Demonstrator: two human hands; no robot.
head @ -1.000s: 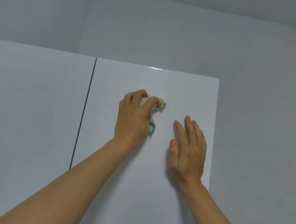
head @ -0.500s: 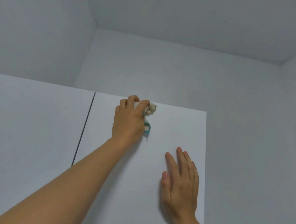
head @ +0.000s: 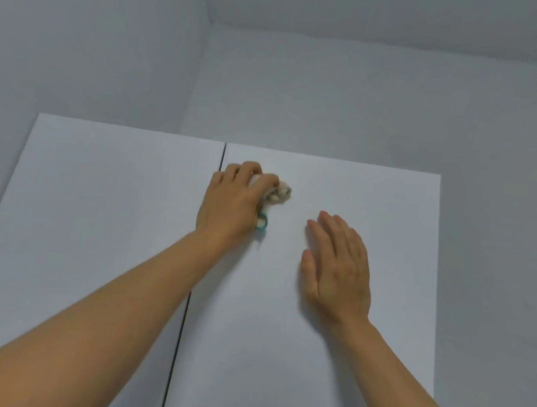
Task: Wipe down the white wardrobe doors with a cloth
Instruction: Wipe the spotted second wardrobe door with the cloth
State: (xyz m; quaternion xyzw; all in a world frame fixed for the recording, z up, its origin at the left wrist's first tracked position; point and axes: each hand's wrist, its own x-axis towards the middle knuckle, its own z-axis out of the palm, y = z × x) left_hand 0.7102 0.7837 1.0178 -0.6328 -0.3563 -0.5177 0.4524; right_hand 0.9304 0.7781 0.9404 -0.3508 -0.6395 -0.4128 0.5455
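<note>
Two white wardrobe doors meet at a thin dark gap (head: 194, 280); the right door (head: 384, 228) and the left door (head: 99, 200) fill the middle of the view. My left hand (head: 233, 201) grips a bunched cream cloth (head: 278, 194) with a teal loop hanging below it, pressed against the right door near its top left corner, just right of the gap. My right hand (head: 335, 266) lies flat on the right door, fingers straight, lower and to the right of the cloth.
Grey walls rise above and to the right of the wardrobe, meeting the ceiling at a corner (head: 211, 23). The right door's outer edge (head: 437, 274) borders the side wall.
The view has swung to the left, showing more of the left door. My left hand with the cloth has moved left along the top of the right door, closer to the gap.
</note>
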